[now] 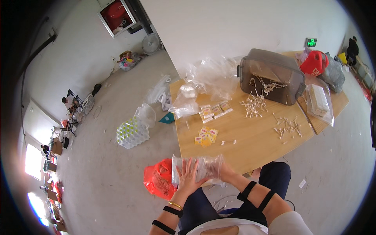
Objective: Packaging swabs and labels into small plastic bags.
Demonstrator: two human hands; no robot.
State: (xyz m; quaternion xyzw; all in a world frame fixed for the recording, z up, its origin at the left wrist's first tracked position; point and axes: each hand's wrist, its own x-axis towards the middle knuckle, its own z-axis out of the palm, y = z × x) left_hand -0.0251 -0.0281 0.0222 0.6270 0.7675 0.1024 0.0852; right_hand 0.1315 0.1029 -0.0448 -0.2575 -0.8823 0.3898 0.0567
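At the near table edge, over my lap, a clear plastic bag (200,163) lies between my hands. My left hand (188,175) rests flat on its left part, fingers spread. At the bag's right end is my right hand (219,170), its fingers blurred behind the plastic and seeming to grip it. A red plastic bag (154,182) hangs just left of my left hand, with something pale and reddish on it. On the table ahead are small yellow-and-white packets (206,135), a few cotton swabs (228,142) and a loose swab pile (288,127).
A grey plastic bin (270,62) lies tipped toward me, cotton swabs (254,105) spilling from it onto the wooden table (243,150). Clear bags (213,78) cover the back left. A bagged white stack (318,101) sits right. On the floor is an egg-tray-like plastic pack (133,132).
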